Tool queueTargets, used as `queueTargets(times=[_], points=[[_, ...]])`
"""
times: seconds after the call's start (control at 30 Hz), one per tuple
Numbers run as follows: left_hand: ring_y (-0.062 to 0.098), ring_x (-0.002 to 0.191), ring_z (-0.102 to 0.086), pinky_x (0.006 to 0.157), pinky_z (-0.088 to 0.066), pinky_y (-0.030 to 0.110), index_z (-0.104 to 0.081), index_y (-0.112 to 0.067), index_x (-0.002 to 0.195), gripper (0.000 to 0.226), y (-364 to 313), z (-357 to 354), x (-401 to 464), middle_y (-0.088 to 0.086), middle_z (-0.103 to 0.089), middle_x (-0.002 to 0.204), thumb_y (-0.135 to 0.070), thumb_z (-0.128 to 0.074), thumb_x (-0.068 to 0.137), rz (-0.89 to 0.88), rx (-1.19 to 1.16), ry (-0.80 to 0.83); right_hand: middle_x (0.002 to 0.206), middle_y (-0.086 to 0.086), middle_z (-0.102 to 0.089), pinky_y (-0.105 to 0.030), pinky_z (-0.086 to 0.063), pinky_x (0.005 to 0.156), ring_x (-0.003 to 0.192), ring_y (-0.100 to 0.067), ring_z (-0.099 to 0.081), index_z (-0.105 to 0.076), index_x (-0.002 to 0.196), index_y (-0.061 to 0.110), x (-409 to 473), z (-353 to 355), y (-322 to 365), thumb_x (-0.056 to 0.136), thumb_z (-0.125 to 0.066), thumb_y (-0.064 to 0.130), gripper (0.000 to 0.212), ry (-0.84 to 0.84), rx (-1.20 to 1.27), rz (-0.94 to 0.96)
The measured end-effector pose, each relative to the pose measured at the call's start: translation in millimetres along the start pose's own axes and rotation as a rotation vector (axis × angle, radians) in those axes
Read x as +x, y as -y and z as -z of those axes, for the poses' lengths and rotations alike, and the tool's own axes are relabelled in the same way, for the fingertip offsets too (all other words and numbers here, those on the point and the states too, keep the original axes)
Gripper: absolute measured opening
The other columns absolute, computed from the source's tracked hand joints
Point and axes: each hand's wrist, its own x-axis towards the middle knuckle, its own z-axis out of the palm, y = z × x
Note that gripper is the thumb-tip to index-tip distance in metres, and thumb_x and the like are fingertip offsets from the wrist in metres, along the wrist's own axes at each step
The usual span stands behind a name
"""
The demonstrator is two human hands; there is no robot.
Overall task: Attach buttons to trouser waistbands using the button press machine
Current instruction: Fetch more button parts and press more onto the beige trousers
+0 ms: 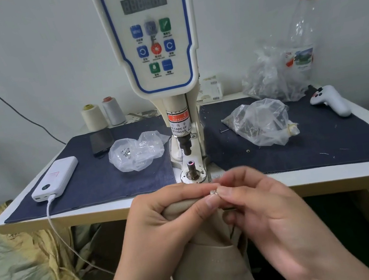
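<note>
A: Start closest in. What are the hands doing?

B: The left hand [166,217] grips a bunched fold of the beige trouser waistband [184,208], fingers curled round the cloth. The right hand [255,203] pinches a small silvery button piece [213,192] between thumb and fingertips, right at the edge of that fold. The rest of the trousers [211,275] hangs down toward the lap, below the front edge of the table [71,220].

A: So which step is this?

B: I judge it is the fitting step: seating the button part on the waistband before pressing. Nothing is under the machine yet.

A: And just beyond the hands?

B: The lower die [191,166] stands bare on its round base, with a red glow on its top. The upper punch [185,145] hangs above it, apart from it, under a warning label about fingers.

A: What does the next move need?

B: Probably carrying the waistband forward and up onto the lower die, the button centred there, and fingers kept out from beneath the punch.

A: Farther back?

B: On the dark denim mat [113,181], a plastic bag of small metal parts [136,153] lies left of the machine, another bag [262,123] right. A white power bank [55,178] sits at the left with its cable trailing off the edge. Behind stand two thread cones [103,114], and above rises the button press machine's control panel [155,46].
</note>
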Motion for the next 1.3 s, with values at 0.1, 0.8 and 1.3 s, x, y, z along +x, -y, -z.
queueTargets(times=[0.1,0.8,1.3], points=[[0.011,0.087,-0.076,0.074,-0.054,0.015,-0.083,-0.028,0.085,0.015,-3,2,2,0.0,-0.079,0.088,-0.029,-0.081,0.07,0.067,-0.042,0.063,0.085,-0.006,-0.067,-0.02,-0.05,0.067,0.077,-0.013,-0.058,-0.071,0.077,0.02,2,6,13,0.066,-0.078,0.014,0.014,0.072,-0.304,0.235],[0.014,0.081,-0.073,0.073,-0.054,0.019,-0.083,-0.022,0.086,0.026,6,10,5,0.009,-0.078,0.085,-0.036,-0.083,0.064,0.239,-0.176,0.156,0.097,-0.001,-0.064,-0.023,-0.048,0.074,0.089,-0.015,-0.058,-0.073,0.074,0.015,16,11,34,0.075,-0.071,0.011,0.004,0.354,-0.54,0.251],[-0.001,0.086,-0.07,0.073,-0.052,0.017,-0.082,-0.031,0.09,0.028,31,99,71,-0.009,-0.078,0.094,-0.048,-0.077,0.068,0.184,0.136,-0.224,0.094,0.006,-0.065,-0.013,-0.044,0.069,0.081,-0.006,-0.058,-0.071,0.079,0.016,112,53,-10,0.085,-0.071,0.007,0.011,-0.145,-0.954,0.322]])
